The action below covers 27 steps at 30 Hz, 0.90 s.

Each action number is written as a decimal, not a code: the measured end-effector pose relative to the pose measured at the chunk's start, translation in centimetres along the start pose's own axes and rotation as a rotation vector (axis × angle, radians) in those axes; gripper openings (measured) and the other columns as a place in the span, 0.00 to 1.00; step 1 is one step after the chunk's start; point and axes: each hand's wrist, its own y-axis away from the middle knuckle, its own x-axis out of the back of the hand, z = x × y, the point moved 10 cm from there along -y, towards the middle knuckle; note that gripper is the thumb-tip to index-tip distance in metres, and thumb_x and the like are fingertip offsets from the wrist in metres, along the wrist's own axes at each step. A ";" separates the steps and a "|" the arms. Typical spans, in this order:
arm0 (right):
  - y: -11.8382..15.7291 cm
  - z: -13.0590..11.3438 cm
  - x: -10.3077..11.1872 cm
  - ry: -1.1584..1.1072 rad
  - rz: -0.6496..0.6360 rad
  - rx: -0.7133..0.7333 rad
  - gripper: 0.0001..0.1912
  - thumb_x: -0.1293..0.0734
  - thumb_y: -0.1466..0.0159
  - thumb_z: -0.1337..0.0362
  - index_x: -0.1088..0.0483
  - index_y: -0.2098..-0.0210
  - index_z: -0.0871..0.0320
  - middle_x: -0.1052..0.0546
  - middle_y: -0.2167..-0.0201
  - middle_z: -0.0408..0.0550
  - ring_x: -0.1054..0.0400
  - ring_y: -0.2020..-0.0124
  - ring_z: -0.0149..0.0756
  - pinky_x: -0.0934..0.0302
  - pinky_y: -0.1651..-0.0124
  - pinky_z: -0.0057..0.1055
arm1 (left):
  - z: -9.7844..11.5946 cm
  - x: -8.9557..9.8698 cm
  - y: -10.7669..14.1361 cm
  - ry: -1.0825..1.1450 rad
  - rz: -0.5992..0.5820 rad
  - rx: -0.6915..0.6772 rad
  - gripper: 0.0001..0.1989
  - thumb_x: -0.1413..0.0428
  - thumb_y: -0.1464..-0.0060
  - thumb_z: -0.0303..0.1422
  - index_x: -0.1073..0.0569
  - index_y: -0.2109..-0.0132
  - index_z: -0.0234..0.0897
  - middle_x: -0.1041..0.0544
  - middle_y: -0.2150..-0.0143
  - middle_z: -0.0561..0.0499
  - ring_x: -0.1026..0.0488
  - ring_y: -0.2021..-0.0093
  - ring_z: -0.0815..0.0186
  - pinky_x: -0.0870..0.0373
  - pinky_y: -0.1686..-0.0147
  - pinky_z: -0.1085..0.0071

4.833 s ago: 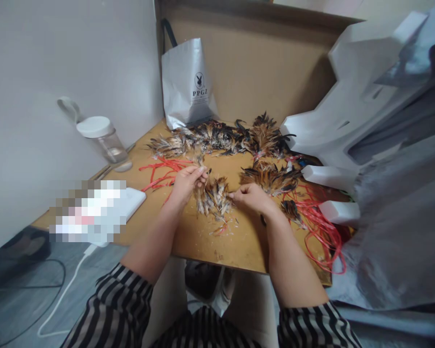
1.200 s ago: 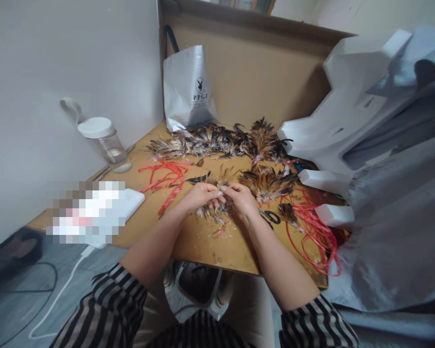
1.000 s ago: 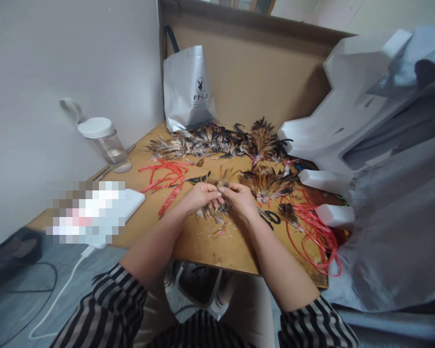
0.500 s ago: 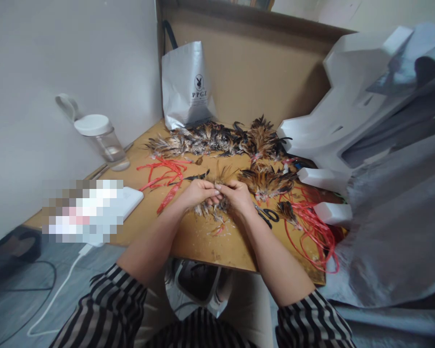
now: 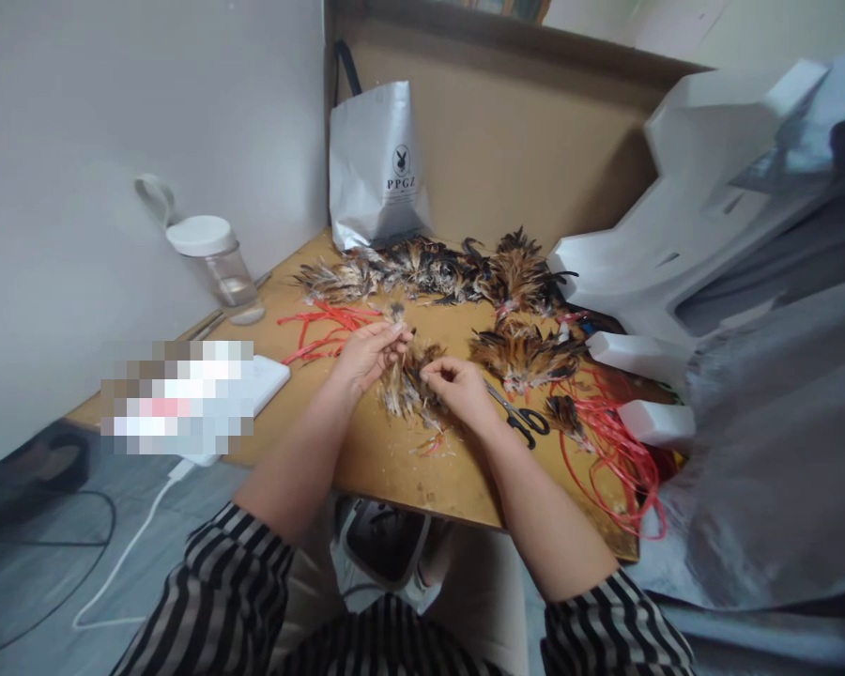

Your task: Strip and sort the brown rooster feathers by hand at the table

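My left hand (image 5: pixel 376 355) is closed in a pinch above the table, left of a loose pile of brown feathers (image 5: pixel 400 390). What its fingertips hold is too small to make out. Thumb and forefinger of my right hand (image 5: pixel 461 390) pinch at brown feathers (image 5: pixel 428 355) on the right side of that pile. A gap separates the two hands. Black-handled scissors (image 5: pixel 525 418) lie just right of my right wrist. Below the pile are small red and white scraps (image 5: pixel 433 444).
Feather bunches (image 5: pixel 422 268) line the back, with another bunch (image 5: pixel 525 352) at right. Red plastic strips lie left (image 5: pixel 324 324) and right (image 5: pixel 606 432). A bottle (image 5: pixel 229 282), a silver bag (image 5: pixel 373 169), a white device with a cable (image 5: pixel 271 380) and white foam (image 5: pixel 620 263) surround the work area.
My hands were together over the feathers and have parted. The left hand has moved up and left, while the right stays by the pile. The view has shifted slightly.
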 end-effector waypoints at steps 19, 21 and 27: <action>3.1 -3.4 -5.6 0.665 -0.214 0.104 0.08 0.34 0.47 0.59 0.27 0.76 0.57 0.26 0.76 0.48 0.37 0.75 0.33 0.50 0.71 0.28 | -1.0 2.0 1.2 0.038 -0.050 0.065 0.09 0.39 0.59 0.30 0.28 0.69 0.29 0.25 0.72 0.50 0.34 0.78 0.79 0.42 0.82 0.84; 3.0 -2.6 -5.5 0.685 -0.222 0.048 0.07 0.34 0.48 0.60 0.27 0.77 0.57 0.26 0.77 0.49 0.37 0.76 0.33 0.51 0.72 0.29 | -1.0 1.8 1.3 0.043 -0.066 0.070 0.09 0.39 0.59 0.30 0.28 0.69 0.29 0.25 0.72 0.50 0.34 0.78 0.79 0.42 0.81 0.84; 2.1 0.5 -4.8 0.367 -0.235 -0.109 0.05 0.36 0.51 0.66 0.29 0.80 0.57 0.29 0.83 0.43 0.39 0.81 0.29 0.50 0.76 0.26 | -1.1 1.7 1.4 0.054 -0.075 0.083 0.09 0.39 0.58 0.30 0.28 0.69 0.29 0.26 0.72 0.50 0.34 0.78 0.79 0.42 0.82 0.84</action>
